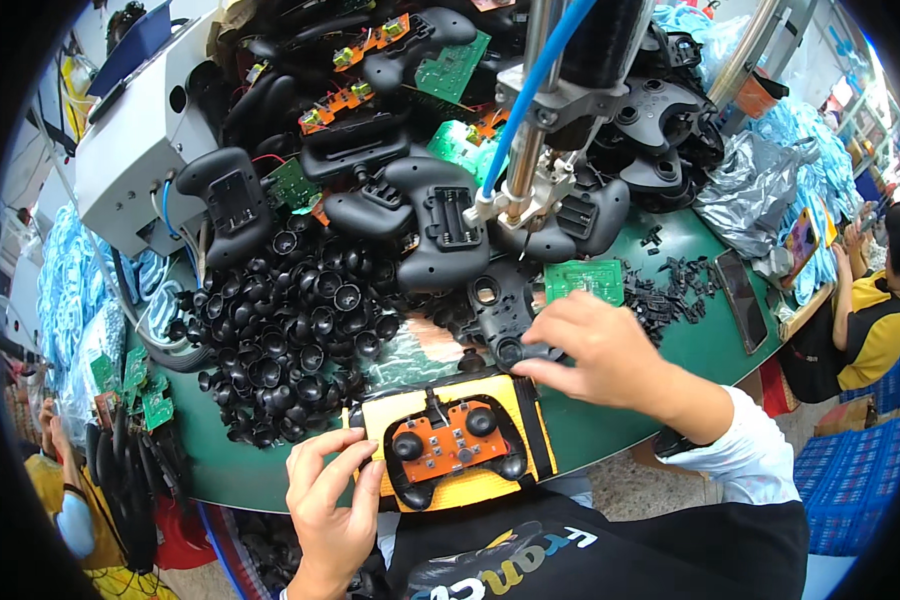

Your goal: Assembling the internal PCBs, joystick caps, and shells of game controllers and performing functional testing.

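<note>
In front of me, a half-built game controller (415, 493) with an orange circuit board (447, 455) and two black thumbsticks lies on a yellow pad (385, 415). My left hand (332, 490) is by the pad's left edge, fingers apart with nothing in them. Beyond the pad is a black controller front shell (500, 308) with round holes. My right hand (595, 350) has thumb and index finger around the shell's near right end. Its other fingers are curled and partly hidden.
A heap of black thumbstick caps (300, 340) covers the table's left. Black controllers (440, 220) and circuit boards pile up behind. A metal press column (525, 150) with a blue hose stands above them. At right are small black parts (675, 290) and a phone (741, 300).
</note>
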Demonstrator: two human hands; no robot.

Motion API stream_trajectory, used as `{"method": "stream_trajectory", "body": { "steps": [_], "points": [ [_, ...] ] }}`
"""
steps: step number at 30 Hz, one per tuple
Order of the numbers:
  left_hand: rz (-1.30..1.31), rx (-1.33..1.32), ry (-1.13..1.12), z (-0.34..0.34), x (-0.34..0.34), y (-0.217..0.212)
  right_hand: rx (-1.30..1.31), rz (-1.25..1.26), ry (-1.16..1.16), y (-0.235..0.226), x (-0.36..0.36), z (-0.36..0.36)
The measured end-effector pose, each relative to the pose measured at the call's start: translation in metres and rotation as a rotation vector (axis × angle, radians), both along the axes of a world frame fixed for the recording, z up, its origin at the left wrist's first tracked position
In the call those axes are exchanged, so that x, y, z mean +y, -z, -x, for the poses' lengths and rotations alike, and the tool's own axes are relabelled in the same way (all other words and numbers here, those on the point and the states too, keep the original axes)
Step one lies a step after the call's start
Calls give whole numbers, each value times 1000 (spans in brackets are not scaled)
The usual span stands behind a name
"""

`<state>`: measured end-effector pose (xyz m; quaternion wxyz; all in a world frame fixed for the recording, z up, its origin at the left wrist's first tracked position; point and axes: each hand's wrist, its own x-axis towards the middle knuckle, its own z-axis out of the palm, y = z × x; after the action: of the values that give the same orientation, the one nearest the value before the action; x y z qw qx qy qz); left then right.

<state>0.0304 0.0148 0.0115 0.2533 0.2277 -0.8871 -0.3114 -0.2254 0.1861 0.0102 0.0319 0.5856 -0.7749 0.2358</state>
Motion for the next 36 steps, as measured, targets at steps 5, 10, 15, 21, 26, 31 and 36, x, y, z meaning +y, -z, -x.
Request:
{"method": "stream_trajectory", "body": {
  "steps": [5,10,15,21,26,31,36],
  "points": [
    [6,23,46,0,0,-4,-96,-188,107,13,-29,-15],
    [-59,51,75,-3,-21,-26,-430,20,84,-61,-13,-6],
    [-693,334,328,30,-27,-37,-873,80,-233,-96,-7,-17],
    [-1177,312,239,34,-23,-47,-621,268,-97,-78,-27,-44],
    [-1388,239,237,15,-10,-38,-141,198,-127,-56,-31,-68],
    [-878,11,122,-15,-5,-32,-207,45,-176,-36,-12,-72],
    [-266,-125,174,-7,0,-9,-161,-66,-124,-26,-7,-77]
  ]
}}
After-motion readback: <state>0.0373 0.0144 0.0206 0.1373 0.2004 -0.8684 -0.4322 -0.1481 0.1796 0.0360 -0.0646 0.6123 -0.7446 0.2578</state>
